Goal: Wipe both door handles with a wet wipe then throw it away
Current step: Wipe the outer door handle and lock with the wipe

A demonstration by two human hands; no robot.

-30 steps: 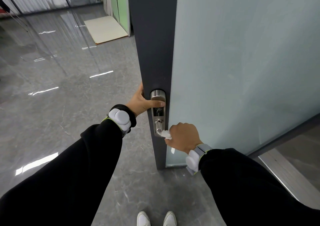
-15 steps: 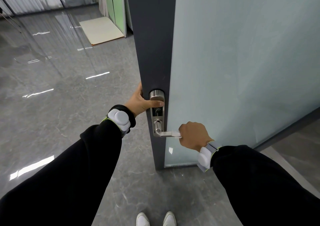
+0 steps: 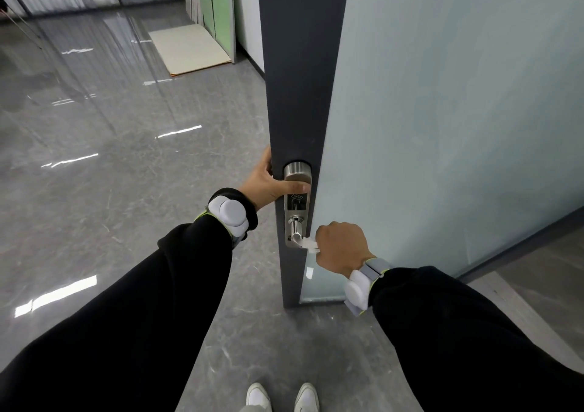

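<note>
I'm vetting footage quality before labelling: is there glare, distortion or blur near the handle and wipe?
Head view: glare streaks on the glossy floor, mild sheen on the handle; the wide lens tilts the door and stretches the sleeves; the wet wipe, right hand and left hand are sharp.

Head-worn wide-angle view, pitched forward and down

The camera stands close to the dark edge of an open door, near enough for both hands to be on it. The door handle lies just below mid-frame. Black sleeves run in from the bottom corners to the left hand and the right hand. White shoes touch the bottom edge, and the grey floor recedes to the upper left.
</note>
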